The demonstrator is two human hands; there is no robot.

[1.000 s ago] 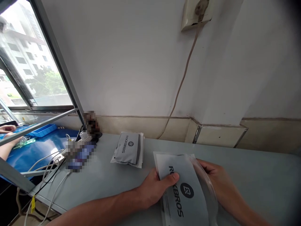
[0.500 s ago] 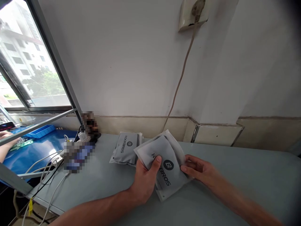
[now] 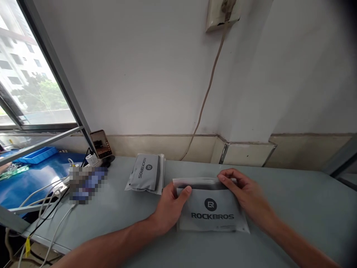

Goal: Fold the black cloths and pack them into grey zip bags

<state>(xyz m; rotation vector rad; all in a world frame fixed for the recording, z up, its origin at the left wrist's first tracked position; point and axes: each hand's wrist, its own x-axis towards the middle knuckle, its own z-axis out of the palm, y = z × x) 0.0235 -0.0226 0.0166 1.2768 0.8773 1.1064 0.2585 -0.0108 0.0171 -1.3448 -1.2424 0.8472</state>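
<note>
A frosted plastic zip bag point(image 3: 212, 223) printed with a ROCKBROS logo is in front of me, its lettering level and its sealing edge toward the wall. Something dark shows through the strip below that edge. My left hand point(image 3: 173, 203) grips the bag's left side, thumb on the front face. At the top right corner, my right hand point(image 3: 242, 188) pinches the edge between thumb and fingers. Left of it, a small stack of similar ROCKBROS bags point(image 3: 146, 173) lies on the grey table point(image 3: 117, 219), apart from both hands.
A phone point(image 3: 101, 144) leans upright by the wall, near a power strip with chargers and white cables point(image 3: 57, 193). A blurred-out flat item point(image 3: 90, 184) lies beside them. Behind the metal frame, a blue tray point(image 3: 39, 155) rests on a blue surface. One cord point(image 3: 209, 89) hangs from a wall socket.
The bag has turned from tilted to level and come down toward the table. My right hand has shifted to its top right corner; the left still grips the left side.
</note>
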